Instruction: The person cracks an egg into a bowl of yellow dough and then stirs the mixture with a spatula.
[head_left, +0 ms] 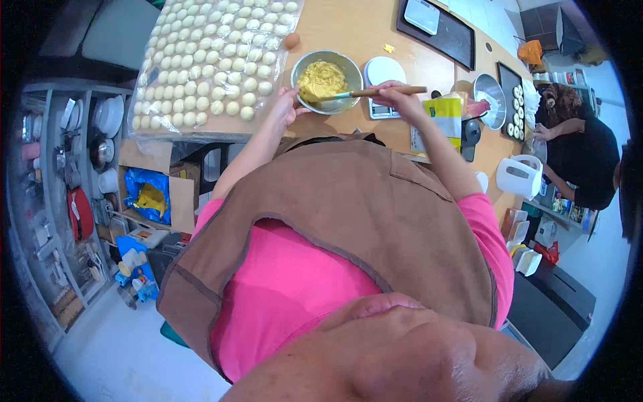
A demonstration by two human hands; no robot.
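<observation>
A metal mixing bowl (pixel 353 72) stands near the table's front edge with a thick yellow mixture (pixel 323 77) in it. My left hand (pixel 289 108) is closed on the bowl's near left rim. In my right hand (pixel 396 99) is a spatula (pixel 414 90) with a wooden handle, its head down in the mixture and its shaft across the bowl's right rim. Just right of the bowl, partly under my right hand, sits a white kitchen scale (pixel 384 70). One brown egg (pixel 292 41) lies beyond the bowl. Rows of pale dough balls (pixel 207 74) cover a plastic sheet at left.
Right of my hand lie a yellow-and-white package (pixel 445 115) and a metal bowl (pixel 499 90). A dark tray (pixel 461 45) at the back bears another white scale (pixel 422 16). Ring-shaped dough pieces (pixel 516 110) fill another tray. A white kettle (pixel 516 177) stands near a person (pixel 589 157) in dark clothes.
</observation>
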